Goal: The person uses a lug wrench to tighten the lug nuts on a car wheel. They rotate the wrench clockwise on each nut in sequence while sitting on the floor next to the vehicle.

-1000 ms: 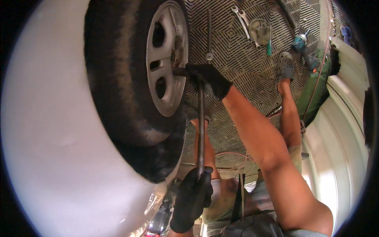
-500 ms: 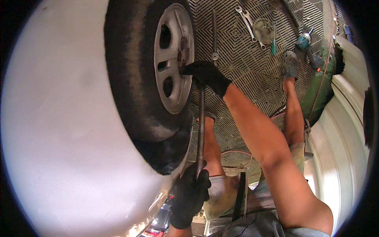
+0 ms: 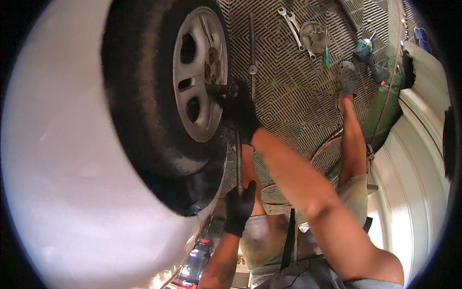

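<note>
A long-handled wrench [image 3: 239, 161] with a dark socket [image 3: 219, 89] reaches to the lug area of the silver wheel [image 3: 206, 123], which carries a worn black tire [image 3: 144, 91]. My left hand [image 3: 239, 208], in a black glove, is wrapped round the lower end of the wrench handle. My right hand [image 3: 240, 113], gloved too, is just below and beside the wrench head, its fingers curled there, partly dark and blurred. Whether the socket sits fully on a lug nut cannot be made out.
A white car body panel [image 3: 72, 168] fills the left side. On the ribbed floor mat [image 3: 288, 96] lie a long bar [image 3: 252, 43], combination wrenches [image 3: 291, 29], a round metal dish [image 3: 313, 38] and a cordless drill [image 3: 364, 50]. A pale corrugated wall [image 3: 409, 159] curves along the right.
The view has shifted, so the wheel sits further left. My right hand has slipped lower, uncovering the socket and wrench head. My left hand is higher, with more of its forearm showing.
</note>
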Tool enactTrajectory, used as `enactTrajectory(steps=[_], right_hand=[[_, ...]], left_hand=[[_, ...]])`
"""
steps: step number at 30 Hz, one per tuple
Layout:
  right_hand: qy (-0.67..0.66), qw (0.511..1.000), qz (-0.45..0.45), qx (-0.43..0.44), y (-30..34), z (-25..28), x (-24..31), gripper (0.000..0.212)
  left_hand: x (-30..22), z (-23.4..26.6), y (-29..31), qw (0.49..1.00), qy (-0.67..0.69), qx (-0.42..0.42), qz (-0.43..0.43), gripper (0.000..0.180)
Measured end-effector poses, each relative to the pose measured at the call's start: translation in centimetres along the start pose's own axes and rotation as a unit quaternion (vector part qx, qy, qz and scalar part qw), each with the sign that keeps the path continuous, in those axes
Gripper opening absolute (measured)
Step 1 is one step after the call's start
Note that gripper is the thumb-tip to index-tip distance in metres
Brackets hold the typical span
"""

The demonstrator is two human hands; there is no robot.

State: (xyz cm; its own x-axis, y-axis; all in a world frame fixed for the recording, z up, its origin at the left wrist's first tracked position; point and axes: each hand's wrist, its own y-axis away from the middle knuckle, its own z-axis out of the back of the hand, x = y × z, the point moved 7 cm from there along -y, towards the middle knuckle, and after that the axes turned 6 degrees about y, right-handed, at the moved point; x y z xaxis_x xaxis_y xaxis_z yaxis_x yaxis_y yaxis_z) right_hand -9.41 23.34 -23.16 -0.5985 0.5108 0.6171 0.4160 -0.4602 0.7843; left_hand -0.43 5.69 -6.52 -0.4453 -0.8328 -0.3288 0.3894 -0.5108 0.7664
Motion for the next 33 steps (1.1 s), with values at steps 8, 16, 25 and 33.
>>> enactTrajectory(steps=[8, 16, 25, 33], right_hand=[[0.258, 0.953, -0.159, -0.009, 15.9, 0.6, -4.1, 0.038], [0.262, 0.960, -0.046, -0.083, 15.4, -1.0, -8.3, 0.031], [0.190, 0.980, 0.006, -0.065, 13.3, -1.1, -9.4, 0.033], [-0.047, 0.977, 0.206, 0.028, 4.1, 0.5, -2.8, 0.048]], left_hand=[[2.4, -2.9, 0.3, 0.991, 0.113, 0.028, 0.065, 0.033], [6.7, -9.9, -1.1, 0.995, 0.048, -0.051, 0.077, 0.031], [15.3, -18.0, -1.1, 0.971, 0.133, 0.051, 0.193, 0.033], [10.6, -13.9, -5.3, 0.952, 0.118, -0.224, 0.172, 0.033]])
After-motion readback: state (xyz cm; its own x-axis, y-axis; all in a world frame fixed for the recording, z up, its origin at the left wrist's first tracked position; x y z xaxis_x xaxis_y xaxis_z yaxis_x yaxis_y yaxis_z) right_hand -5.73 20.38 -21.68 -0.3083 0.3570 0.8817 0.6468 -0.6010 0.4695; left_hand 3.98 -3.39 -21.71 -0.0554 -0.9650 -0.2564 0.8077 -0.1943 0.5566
